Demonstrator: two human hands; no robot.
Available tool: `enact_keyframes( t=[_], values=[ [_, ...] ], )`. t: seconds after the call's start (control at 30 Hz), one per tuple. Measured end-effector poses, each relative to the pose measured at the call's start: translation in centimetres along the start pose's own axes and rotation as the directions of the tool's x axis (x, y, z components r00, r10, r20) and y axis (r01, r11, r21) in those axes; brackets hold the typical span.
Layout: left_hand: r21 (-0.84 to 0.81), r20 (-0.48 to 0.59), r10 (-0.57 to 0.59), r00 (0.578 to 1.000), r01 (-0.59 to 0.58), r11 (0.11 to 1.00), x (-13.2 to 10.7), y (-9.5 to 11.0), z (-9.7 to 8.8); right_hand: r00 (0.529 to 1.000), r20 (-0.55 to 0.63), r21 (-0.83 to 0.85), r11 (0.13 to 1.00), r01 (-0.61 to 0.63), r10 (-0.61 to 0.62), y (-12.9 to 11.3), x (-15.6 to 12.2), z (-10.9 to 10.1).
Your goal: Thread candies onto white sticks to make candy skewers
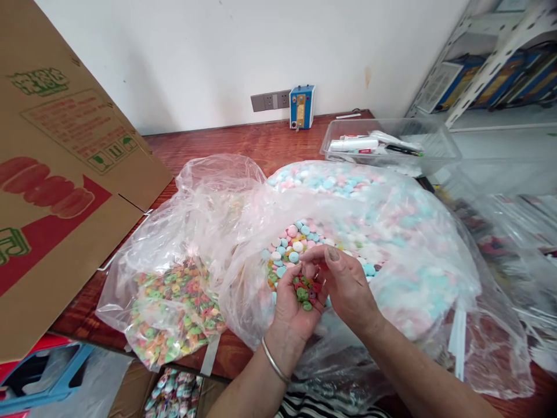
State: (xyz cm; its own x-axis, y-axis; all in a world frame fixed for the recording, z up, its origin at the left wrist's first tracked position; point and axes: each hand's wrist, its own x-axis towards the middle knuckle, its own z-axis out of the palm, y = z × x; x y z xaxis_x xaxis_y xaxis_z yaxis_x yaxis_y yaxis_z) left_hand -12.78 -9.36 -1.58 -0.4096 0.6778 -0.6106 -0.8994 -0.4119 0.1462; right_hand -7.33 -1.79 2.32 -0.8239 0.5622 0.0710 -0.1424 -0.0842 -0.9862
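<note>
My left hand (290, 318), with a bangle at the wrist, is cupped palm up. A small heap of green, red and orange ring-shaped candies (303, 292) lies in its palm. My right hand (350, 287) bends over the heap, its fingers curled close to those of the left; what sits between its fingertips is hidden. Both hands are over the open mouth of a large clear bag (404, 244) full of pink, white and blue round candies (296, 246), with a few coloured rings among them. A second clear bag (174, 307) on the left holds many more of the ring candies.
A large cardboard box (87, 133) stands at left. On the wooden table (209, 142), a blue device (301, 107) and a clear plastic bin (435, 142) sit at the back. A box of wrapped candies (174, 395) is below the front edge. Metal shelving (483, 75) rises at right.
</note>
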Motion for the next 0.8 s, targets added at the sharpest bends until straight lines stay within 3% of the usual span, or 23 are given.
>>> enact_keyframes(
  t=[0.1, 0.23, 0.3, 0.37, 0.43, 0.53, 0.6, 0.67, 0.73, 0.8],
  values=[
    [-0.092, 0.013, 0.004, 1.000, -0.003, 0.996, 0.3, -0.3, -0.3, 0.985, 0.136, -0.216, 0.967, 0.133, -0.105, 0.0, -0.1, -0.3],
    [-0.187, 0.079, 0.064, 0.995, -0.048, 0.981, 0.1, -0.8, -0.4, 0.847, 0.428, -0.417, 0.763, 0.494, -0.314, 0.2, -0.1, -0.4],
    [-0.205, 0.135, 0.085, 0.987, -0.056, 0.977, -0.2, -0.9, -0.3, 0.792, 0.501, -0.464, 0.663, 0.587, -0.350, 0.4, -0.1, -0.2],
    [-0.220, 0.185, 0.075, 0.980, -0.033, 0.975, -0.5, -0.8, -0.3, 0.765, 0.523, -0.472, 0.619, 0.627, -0.376, 0.3, -0.2, -0.1],
    [-0.222, 0.199, 0.042, 0.979, 0.003, 0.975, -1.0, -0.4, -0.4, 0.761, 0.509, -0.460, 0.620, 0.636, -0.403, -0.1, -0.6, 0.1],
    [-0.197, 0.143, -0.026, 0.989, 0.055, 0.979, -2.9, 0.6, -0.7, 0.810, 0.390, -0.454, 0.674, 0.583, -0.439, -1.2, -1.6, 0.5],
    [-0.193, 0.123, -0.063, 0.990, 0.087, 0.977, -5.2, 1.8, -1.2, 0.848, 0.265, -0.468, 0.708, 0.529, -0.458, -1.8, -2.2, 0.7],
    [-0.235, 0.141, -0.023, 0.990, 0.056, 0.970, -8.1, 3.1, -2.2, 0.865, 0.180, -0.494, 0.718, 0.491, -0.467, -2.2, -2.7, 1.1],
    [-0.289, 0.116, 0.061, 0.991, -0.025, 0.957, -11.2, 4.7, -3.8, 0.865, 0.193, -0.513, 0.704, 0.491, -0.463, -2.2, -3.1, 1.9],
    [-0.343, 0.026, 0.174, 0.984, -0.155, 0.927, -13.8, 6.2, -5.8, 0.831, 0.314, -0.496, 0.667, 0.556, -0.460, -1.7, -3.5, 3.4]
  ],
)
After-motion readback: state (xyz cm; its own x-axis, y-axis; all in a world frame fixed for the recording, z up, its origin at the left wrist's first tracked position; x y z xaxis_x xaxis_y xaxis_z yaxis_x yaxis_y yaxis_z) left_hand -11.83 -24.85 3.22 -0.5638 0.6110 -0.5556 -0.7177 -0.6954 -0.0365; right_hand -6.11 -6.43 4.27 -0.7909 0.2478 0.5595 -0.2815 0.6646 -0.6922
